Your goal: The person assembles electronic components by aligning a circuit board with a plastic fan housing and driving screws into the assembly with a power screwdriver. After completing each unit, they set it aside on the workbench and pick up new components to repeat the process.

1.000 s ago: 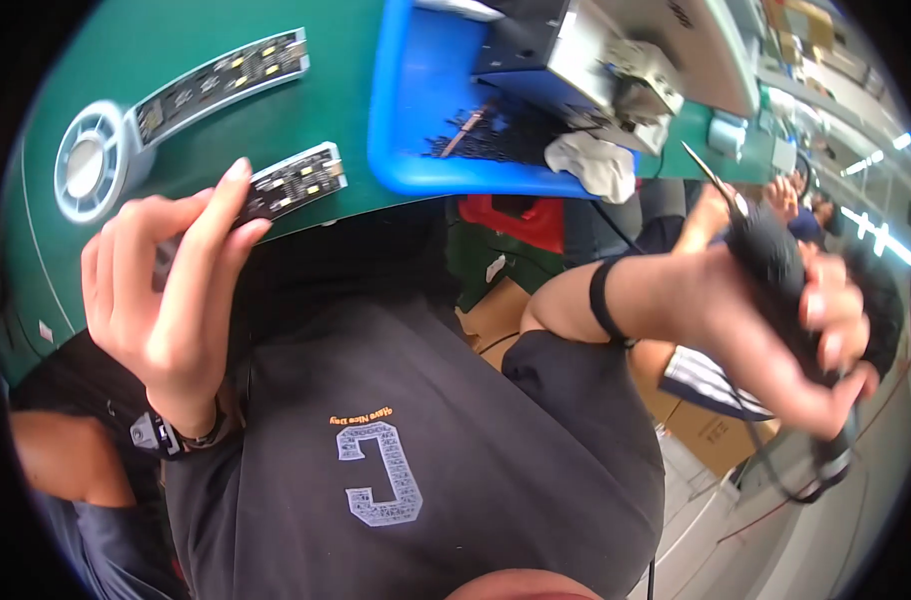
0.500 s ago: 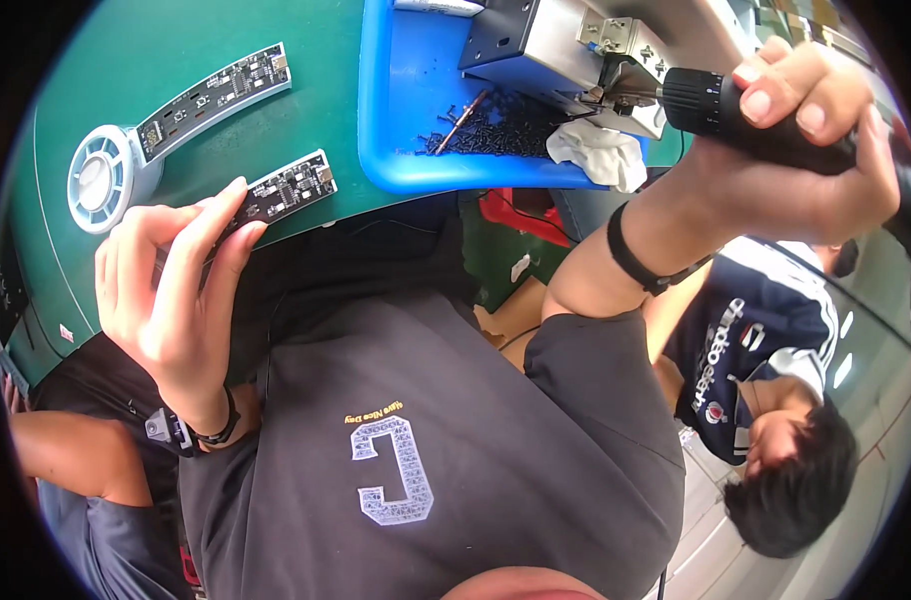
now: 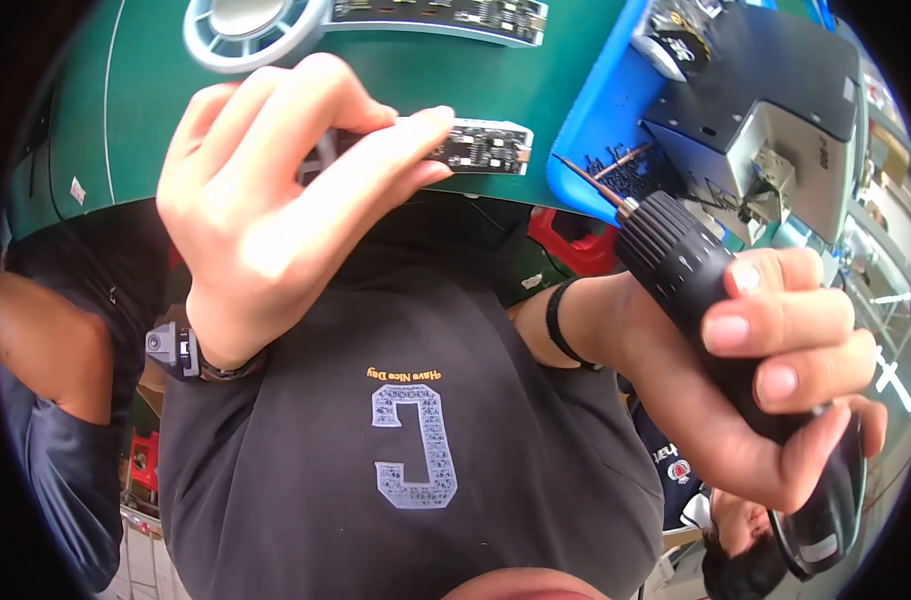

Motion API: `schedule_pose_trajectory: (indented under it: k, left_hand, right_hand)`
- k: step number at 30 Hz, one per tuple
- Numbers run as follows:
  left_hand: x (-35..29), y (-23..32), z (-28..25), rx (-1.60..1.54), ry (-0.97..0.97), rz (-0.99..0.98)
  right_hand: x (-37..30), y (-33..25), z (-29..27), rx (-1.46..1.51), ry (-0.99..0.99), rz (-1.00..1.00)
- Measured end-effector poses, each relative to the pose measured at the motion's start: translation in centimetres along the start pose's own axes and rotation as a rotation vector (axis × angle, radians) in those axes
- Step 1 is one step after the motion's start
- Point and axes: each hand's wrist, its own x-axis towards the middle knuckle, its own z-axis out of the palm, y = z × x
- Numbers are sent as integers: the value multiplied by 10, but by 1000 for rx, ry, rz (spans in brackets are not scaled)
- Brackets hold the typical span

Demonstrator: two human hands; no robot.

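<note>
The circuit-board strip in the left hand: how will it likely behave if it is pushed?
The circuit-board strip is probably stiff, as it juts from the left hand without visible sag. It is likely light, held in a fingertip pinch. Its small exposed components may be fragile under a hard push.

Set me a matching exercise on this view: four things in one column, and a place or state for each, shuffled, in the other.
Things:
1. Black screwdriver
2. Circuit board nearest the person
3. Blue tray
4. Pale spoked ring

Places and states:
A. Pinched in the left grip
B. On the green tabletop, at the picture's upper left
C. Holding a heap of small dark pieces
D. Wrapped by the right grip

Pairs: 1-D, 2-A, 3-C, 4-B
</note>
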Motion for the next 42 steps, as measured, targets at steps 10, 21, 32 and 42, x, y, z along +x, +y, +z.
schedule_pose_trajectory:
  k: [10,21,32,42]
  left_hand:
    - [-6,-7,9,-21,79,30]
    - [4,0,4,24,45,18]
    - [12,-9,13,-32,56,67]
    - [30,-6,10,42,32,42]
  right_hand:
    - [-1,14,10,118,-171,179]
    - [-1,33,21,119,-401,-41]
    - [-9,50,19,91,-390,143]
    - [41,9,-89,-20,245,-272]
